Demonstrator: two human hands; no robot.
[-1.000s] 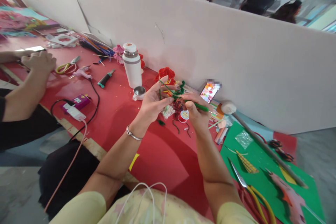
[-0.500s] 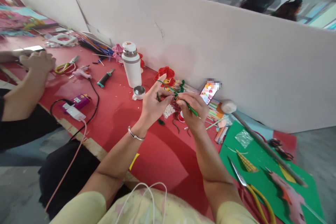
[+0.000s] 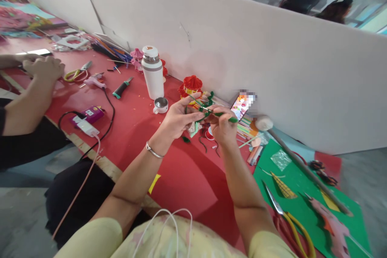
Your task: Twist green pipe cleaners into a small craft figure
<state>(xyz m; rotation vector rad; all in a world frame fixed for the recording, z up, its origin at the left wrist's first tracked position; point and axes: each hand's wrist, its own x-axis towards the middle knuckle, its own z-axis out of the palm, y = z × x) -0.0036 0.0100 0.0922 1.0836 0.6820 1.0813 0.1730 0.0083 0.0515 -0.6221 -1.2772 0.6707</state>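
Note:
My left hand [image 3: 178, 120] pinches a small piece of green yarn work, with a green strand running over its raised index finger. In my right hand [image 3: 223, 127] is a crochet hook [image 3: 229, 118] with a green handle; its metal shaft points left, and its tip is at the yarn beside my left fingertips. The two hands nearly touch. Just behind them stands a red ruffled flower [image 3: 192, 84] with yellow below it. White beads [image 3: 193, 128] and a red-and-white spool [image 3: 209, 134] lie under and between the hands, partly covered.
A white bottle [image 3: 152, 74] and a metal cup [image 3: 161, 105] stand left of my hands. A lit phone [image 3: 242, 106] leans behind. Scissors [image 3: 279, 207] and a pink glue gun [image 3: 331, 225] lie on a green sheet [image 3: 350, 213] at right. Another person's hand [image 3: 45, 68] rests far left.
The hook has turned to lie more level, and its metal shaft now shows between my hands. My left fingers have shifted slightly down and round the yarn.

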